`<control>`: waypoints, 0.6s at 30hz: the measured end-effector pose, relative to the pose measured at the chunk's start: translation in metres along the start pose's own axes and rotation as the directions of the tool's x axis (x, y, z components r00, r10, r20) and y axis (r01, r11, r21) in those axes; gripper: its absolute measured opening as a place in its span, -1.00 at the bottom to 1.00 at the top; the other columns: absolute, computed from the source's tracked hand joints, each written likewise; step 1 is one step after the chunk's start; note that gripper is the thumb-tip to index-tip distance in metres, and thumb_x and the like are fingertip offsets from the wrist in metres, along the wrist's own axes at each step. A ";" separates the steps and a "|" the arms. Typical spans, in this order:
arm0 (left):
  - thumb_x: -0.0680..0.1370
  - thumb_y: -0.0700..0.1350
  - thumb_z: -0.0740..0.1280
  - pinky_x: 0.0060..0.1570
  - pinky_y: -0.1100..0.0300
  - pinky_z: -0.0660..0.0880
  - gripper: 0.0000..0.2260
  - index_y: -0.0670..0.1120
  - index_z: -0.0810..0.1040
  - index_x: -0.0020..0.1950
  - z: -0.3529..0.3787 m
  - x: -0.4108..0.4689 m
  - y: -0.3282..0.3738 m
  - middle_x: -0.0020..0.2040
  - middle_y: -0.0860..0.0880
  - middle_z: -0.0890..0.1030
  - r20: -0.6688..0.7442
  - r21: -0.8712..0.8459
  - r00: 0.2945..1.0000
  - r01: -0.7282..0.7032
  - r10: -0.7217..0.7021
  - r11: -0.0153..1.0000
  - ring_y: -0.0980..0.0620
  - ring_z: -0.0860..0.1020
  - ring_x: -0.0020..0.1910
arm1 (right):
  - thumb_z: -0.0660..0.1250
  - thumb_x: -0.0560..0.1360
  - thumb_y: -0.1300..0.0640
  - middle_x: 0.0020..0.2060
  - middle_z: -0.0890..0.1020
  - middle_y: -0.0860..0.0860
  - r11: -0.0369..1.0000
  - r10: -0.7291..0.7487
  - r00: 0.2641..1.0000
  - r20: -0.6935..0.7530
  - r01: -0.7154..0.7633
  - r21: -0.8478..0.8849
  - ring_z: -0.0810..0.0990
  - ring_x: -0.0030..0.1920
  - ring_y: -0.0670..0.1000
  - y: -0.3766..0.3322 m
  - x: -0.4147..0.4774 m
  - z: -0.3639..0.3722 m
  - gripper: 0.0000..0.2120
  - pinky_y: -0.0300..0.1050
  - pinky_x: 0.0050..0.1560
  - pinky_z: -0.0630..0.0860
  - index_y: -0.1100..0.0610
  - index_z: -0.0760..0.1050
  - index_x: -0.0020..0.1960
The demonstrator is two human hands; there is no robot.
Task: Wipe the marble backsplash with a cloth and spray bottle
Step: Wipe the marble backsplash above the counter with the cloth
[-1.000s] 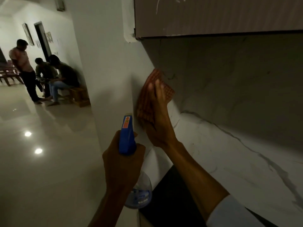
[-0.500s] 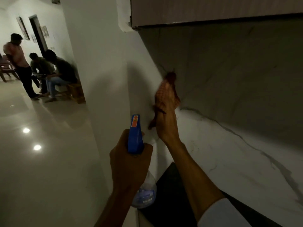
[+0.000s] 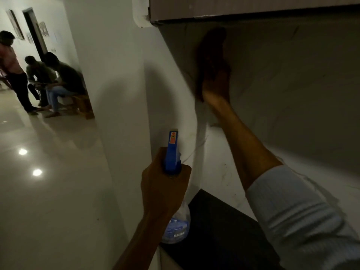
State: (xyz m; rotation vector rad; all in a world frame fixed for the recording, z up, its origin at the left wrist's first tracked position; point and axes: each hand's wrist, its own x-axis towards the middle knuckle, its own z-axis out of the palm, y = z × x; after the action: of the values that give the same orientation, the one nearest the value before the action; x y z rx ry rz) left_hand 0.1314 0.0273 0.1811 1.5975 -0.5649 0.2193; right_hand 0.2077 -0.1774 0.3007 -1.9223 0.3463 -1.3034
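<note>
Cloth (image 3: 211,41) lies between backsplash (image 3: 292,94) and right hand (image 3: 216,84), whose fingers blur beyond telling. Fingers of the left hand (image 3: 163,184) clamp the spray bottle (image 3: 172,151).

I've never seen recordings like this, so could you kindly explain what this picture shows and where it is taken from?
No machine here: a person wears a camera on the head, looking down at both bare hands. The left hand grips a spray bottle with a blue head. The right hand, blurred in shadow so its fingers are unclear, presses a dark cloth against the marble backsplash, just under a cabinet. Below is a black counter. Other people wait in the background.
</note>
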 end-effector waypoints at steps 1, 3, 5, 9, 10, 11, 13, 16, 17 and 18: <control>0.39 -0.22 0.43 -0.28 -0.18 0.61 -0.70 0.18 0.45 -0.17 -0.001 0.000 -0.001 -0.37 0.02 0.55 -0.003 0.006 1.000 -0.006 0.006 1.000 -0.16 0.60 -0.38 | 0.10 0.65 0.22 0.45 0.30 0.17 0.999 0.003 1.000 0.025 -0.002 -0.036 0.27 0.45 0.12 0.007 0.000 -0.004 -0.60 -0.15 0.44 0.18 0.26 0.20 0.47; 0.39 -0.26 0.43 -0.28 -0.18 0.61 -0.68 0.17 0.45 -0.16 -0.003 0.000 -0.003 -0.36 0.01 0.56 -0.012 0.009 1.000 0.002 -0.001 1.000 -0.16 0.60 -0.38 | 0.12 0.64 0.20 0.45 0.32 0.07 1.000 0.001 0.999 0.050 -0.001 0.001 0.30 0.43 0.02 0.024 -0.027 -0.010 -0.59 -0.32 0.38 0.24 0.16 0.22 0.48; 0.39 -0.28 0.43 -0.28 -0.19 0.61 -0.67 0.16 0.46 -0.16 -0.005 -0.002 -0.005 -0.36 -0.01 0.57 -0.019 0.013 1.000 0.017 -0.017 1.000 -0.16 0.60 -0.38 | 0.13 0.63 0.24 0.37 0.39 -0.03 0.997 0.058 0.996 0.072 -0.062 0.049 0.38 0.35 -0.09 0.054 -0.072 -0.006 -0.61 -0.52 0.23 0.26 0.13 0.29 0.45; 0.37 -0.26 0.41 -0.29 -0.19 0.60 -0.71 0.14 0.46 -0.18 -0.008 -0.005 -0.009 -0.37 -0.09 0.58 -0.016 0.043 0.999 0.040 -0.040 0.998 -0.19 0.60 -0.40 | 0.14 0.64 0.24 0.00 0.63 0.08 0.798 0.557 0.827 0.077 -0.559 0.227 0.60 -0.13 -0.17 0.114 -0.169 0.018 -0.74 -0.29 0.06 0.55 0.31 0.50 0.24; 0.37 -0.23 0.41 -0.29 -0.17 0.60 -0.73 0.15 0.46 -0.18 -0.009 -0.006 -0.009 -0.38 -0.07 0.58 -0.016 0.043 0.999 0.043 -0.043 0.998 -0.18 0.60 -0.40 | 0.16 0.63 0.25 -0.10 0.64 0.10 0.757 0.626 0.776 0.075 -0.628 0.182 0.60 -0.18 -0.07 0.122 -0.192 0.024 -0.77 -0.20 -0.01 0.59 0.32 0.54 0.14; 0.36 -0.21 0.40 -0.29 -0.16 0.60 -0.74 0.15 0.47 -0.18 -0.010 -0.007 -0.009 -0.38 -0.05 0.58 -0.016 0.039 0.999 0.047 -0.046 0.998 -0.17 0.60 -0.41 | 0.18 0.61 0.28 -0.19 0.63 0.12 0.747 0.646 0.760 0.067 -0.648 0.149 0.58 -0.23 0.00 0.124 -0.210 0.028 -0.80 -0.20 -0.12 0.59 0.36 0.56 0.04; 0.37 -0.24 0.41 -0.29 -0.18 0.60 -0.71 0.17 0.47 -0.18 -0.012 -0.009 -0.009 -0.37 -0.03 0.57 -0.007 0.027 0.998 0.058 -0.058 0.998 -0.18 0.59 -0.40 | 0.21 0.57 0.39 -0.30 0.60 0.20 0.785 0.597 0.801 0.042 -0.595 0.170 0.54 -0.32 0.03 0.114 -0.229 0.032 -0.82 -0.19 -0.27 0.53 0.40 0.56 -0.13; 0.38 -0.29 0.42 -0.27 -0.19 0.60 -0.66 0.16 0.47 -0.16 -0.013 -0.011 -0.009 -0.35 -0.03 0.57 0.000 0.021 0.998 0.070 -0.070 0.997 -0.19 0.59 -0.37 | 0.20 0.55 0.44 -0.16 0.64 0.22 0.893 0.348 0.936 0.047 -0.346 0.288 0.62 -0.23 -0.08 0.069 -0.210 0.025 -0.81 -0.27 -0.10 0.56 0.32 0.58 -0.01; 0.38 -0.29 0.42 -0.27 -0.18 0.61 -0.67 0.16 0.47 -0.16 -0.013 -0.013 -0.007 -0.35 -0.02 0.57 -0.002 0.021 0.998 0.066 -0.066 0.998 -0.18 0.59 -0.37 | 0.19 0.57 0.42 -0.04 0.63 0.23 0.895 0.270 0.960 0.074 -0.278 0.348 0.63 -0.09 -0.08 0.055 -0.197 0.022 -0.80 -0.27 0.05 0.55 0.31 0.55 0.09; 0.38 -0.29 0.42 -0.28 -0.15 0.61 -0.67 0.15 0.46 -0.16 -0.015 -0.014 -0.006 -0.35 -0.01 0.56 -0.009 0.028 0.998 0.055 -0.054 0.998 -0.16 0.59 -0.38 | 0.18 0.59 0.36 0.07 0.59 0.25 0.897 0.203 0.974 0.096 -0.224 0.381 0.61 0.06 -0.01 0.045 -0.184 0.019 -0.78 -0.16 0.19 0.52 0.33 0.51 0.18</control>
State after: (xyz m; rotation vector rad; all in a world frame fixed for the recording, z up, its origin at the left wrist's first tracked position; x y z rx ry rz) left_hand 0.1252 0.0449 0.1713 1.6363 -0.5132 0.1935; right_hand 0.1526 -0.0883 0.1421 -1.5323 0.2405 -1.0789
